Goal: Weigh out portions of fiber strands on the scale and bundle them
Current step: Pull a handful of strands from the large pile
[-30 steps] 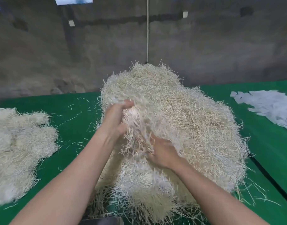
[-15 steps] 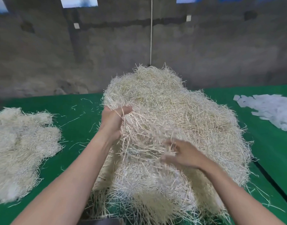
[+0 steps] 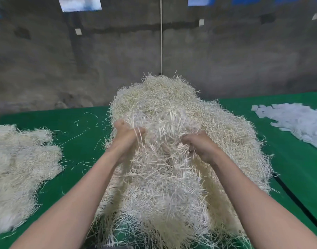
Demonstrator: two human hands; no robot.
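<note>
Head view, the only one. Big fiber pile (image 3: 181, 105) sits centre on the green table cover (image 3: 82, 144), right in front of the person. Left hand (image 3: 128, 139) is dug into the pile's left flank, fingers curled round a tuft, strands spilling over the knuckles. Right hand (image 3: 201, 146) is on the near right side, fingers curled in and pinching strands; the tips are partly buried, so the exact hold is unclear. Between the hands a clump (image 3: 161, 141) is bunched up, blurred, not free of the pile.

Flatter heap (image 3: 19, 168) at far left on the cover, well apart from the hands. Loose strands (image 3: 71, 139) scattered between pile and heap. Pale paper slips (image 3: 294, 121) far right. Thin cord (image 3: 161, 42) hangs down the grey wall (image 3: 244, 51) behind the pile. Dark edge (image 3: 109, 247) at frame bottom may be the scale, cannot tell.

Handling, judged: strands are thin, light, fairly stiff and springy, tangled criss-cross. A grab likely drags neighbours along and sheds loose ones. Best hold looks like both hands cupping a clump from opposite sides near its middle and squeezing it compact, not tugging tips. Breakage risk is low; spill and an off portion weight are the main risks. Step: pulling a portion off the pile, weighing and bundling not yet done
</note>
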